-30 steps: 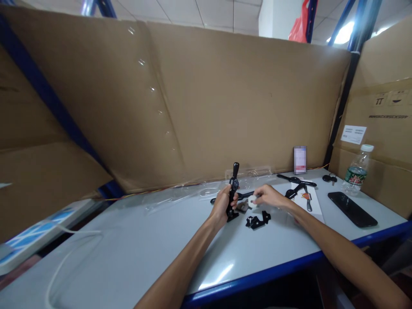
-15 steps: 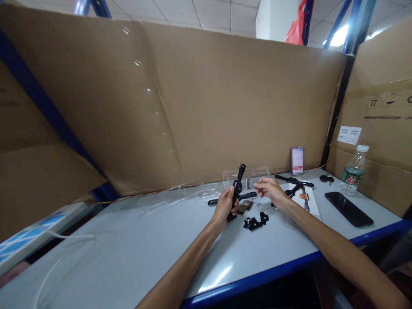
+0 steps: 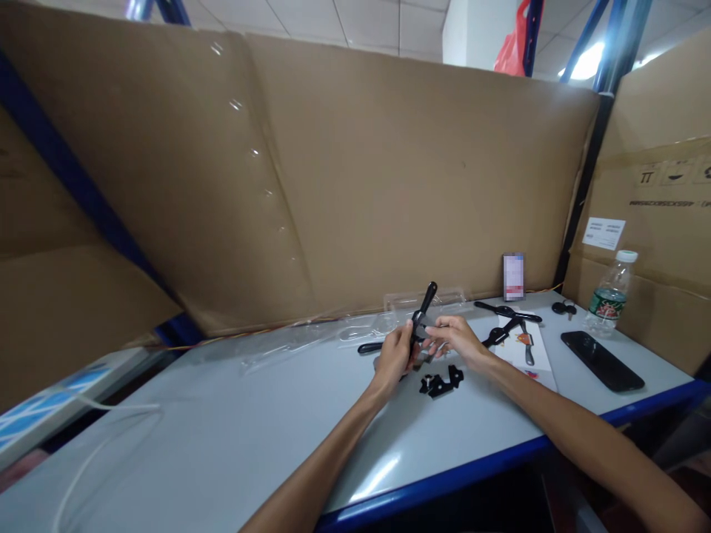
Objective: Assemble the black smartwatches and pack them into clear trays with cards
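Observation:
My left hand (image 3: 392,357) is closed around a black spokeshave (image 3: 428,297), holding it above the table with one handle pointing up and away. My right hand (image 3: 452,337) is at the middle of this tool, thumb and fingers pinching a flat grey blade (image 3: 421,331) against its body. Just below the hands lie several black caps (image 3: 441,384) in a loose pile. Another spokeshave (image 3: 369,347) lies behind my left hand, mostly covered by it. Small grey pieces under my fingers are partly hidden.
Further right, more spokeshaves (image 3: 507,311) rest by and on a printed sheet (image 3: 541,360). Clear plastic packaging (image 3: 355,329) lies along the cardboard wall (image 3: 389,185). A black phone (image 3: 602,360), a bottle (image 3: 607,298), keys (image 3: 564,307) and a lit phone (image 3: 513,277) are at the right.
My right hand has moved left and down with the grey blade, bringing it to the spokeshave. The spokeshave has tilted to the right in my left hand.

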The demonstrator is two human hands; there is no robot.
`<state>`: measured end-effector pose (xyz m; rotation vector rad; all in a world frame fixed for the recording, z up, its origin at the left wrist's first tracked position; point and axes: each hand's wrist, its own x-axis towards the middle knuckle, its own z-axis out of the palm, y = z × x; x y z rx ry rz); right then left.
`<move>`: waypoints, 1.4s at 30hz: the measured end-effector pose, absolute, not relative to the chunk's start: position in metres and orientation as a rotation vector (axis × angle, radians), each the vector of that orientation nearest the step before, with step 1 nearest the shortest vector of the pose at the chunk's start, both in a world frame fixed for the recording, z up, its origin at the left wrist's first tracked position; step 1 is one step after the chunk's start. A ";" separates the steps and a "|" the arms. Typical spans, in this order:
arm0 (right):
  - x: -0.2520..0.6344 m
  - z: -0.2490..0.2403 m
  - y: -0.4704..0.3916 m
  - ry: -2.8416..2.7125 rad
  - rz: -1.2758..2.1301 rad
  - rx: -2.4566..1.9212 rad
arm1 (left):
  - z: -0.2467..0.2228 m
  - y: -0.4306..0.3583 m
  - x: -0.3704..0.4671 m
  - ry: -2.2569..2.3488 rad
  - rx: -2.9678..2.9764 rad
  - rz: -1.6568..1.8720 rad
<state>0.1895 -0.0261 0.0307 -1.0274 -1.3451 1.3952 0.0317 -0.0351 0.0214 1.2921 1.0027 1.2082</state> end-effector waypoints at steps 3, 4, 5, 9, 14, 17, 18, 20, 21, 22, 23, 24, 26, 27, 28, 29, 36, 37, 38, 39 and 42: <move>0.188 0.028 -0.024 -1.438 1.350 -1.056 | 0.022 -0.037 0.034 0.968 1.370 1.226; 0.189 0.027 -0.024 -1.464 1.326 -1.059 | 0.022 -0.038 0.034 0.967 1.402 1.226; 0.190 0.027 -0.023 -1.484 1.301 -1.054 | 0.023 -0.038 0.035 0.964 1.433 1.220; 0.193 0.027 -0.021 -1.532 1.233 -1.002 | 0.023 -0.038 0.035 0.934 1.499 1.200; 0.194 0.028 -0.019 -1.546 1.187 -0.941 | 0.023 -0.036 0.034 0.936 1.513 1.199; 0.195 0.028 -0.016 -1.534 1.152 -0.926 | 0.023 -0.036 0.033 0.916 1.517 1.165; 0.195 0.027 -0.016 -1.528 1.148 -0.924 | 0.023 -0.036 0.033 0.909 1.519 1.155; 0.196 0.027 -0.015 -1.526 1.152 -0.917 | 0.023 -0.036 0.033 0.895 1.525 1.140; 0.196 0.027 -0.015 -1.527 1.157 -0.915 | 0.023 -0.036 0.033 0.888 1.523 1.139; 0.196 0.026 -0.015 -1.529 1.163 -0.913 | 0.023 -0.036 0.033 0.882 1.514 1.142; 0.196 0.026 -0.014 -1.531 1.172 -0.914 | 0.023 -0.036 0.033 0.877 1.499 1.147; 0.196 0.025 -0.014 -1.533 1.180 -0.915 | 0.022 -0.037 0.033 0.875 1.479 1.153; 0.195 0.024 -0.013 -1.540 1.193 -0.917 | 0.022 -0.037 0.034 0.877 1.438 1.154; 0.195 0.023 -0.013 -1.545 1.197 -0.919 | 0.021 -0.037 0.034 0.881 1.423 1.148; 0.194 0.023 -0.013 -1.552 1.198 -0.924 | 0.021 -0.037 0.035 0.883 1.411 1.139; 0.195 0.024 -0.013 -1.560 1.196 -0.936 | 0.021 -0.037 0.035 0.884 1.398 1.132; 0.232 0.056 -0.023 -2.054 0.743 -1.180 | 0.021 -0.031 0.031 0.899 1.184 1.201; 0.239 0.061 -0.025 -2.224 0.722 -1.194 | 0.022 -0.030 0.030 0.910 1.160 1.219; 0.245 0.064 -0.027 -2.379 0.724 -1.195 | 0.022 -0.029 0.028 0.918 1.137 1.230; 0.249 0.066 -0.028 -2.505 0.732 -1.190 | 0.023 -0.028 0.027 0.922 1.116 1.233; 0.251 0.061 -0.028 -2.707 0.688 -1.195 | 0.024 -0.027 0.023 0.908 1.048 1.225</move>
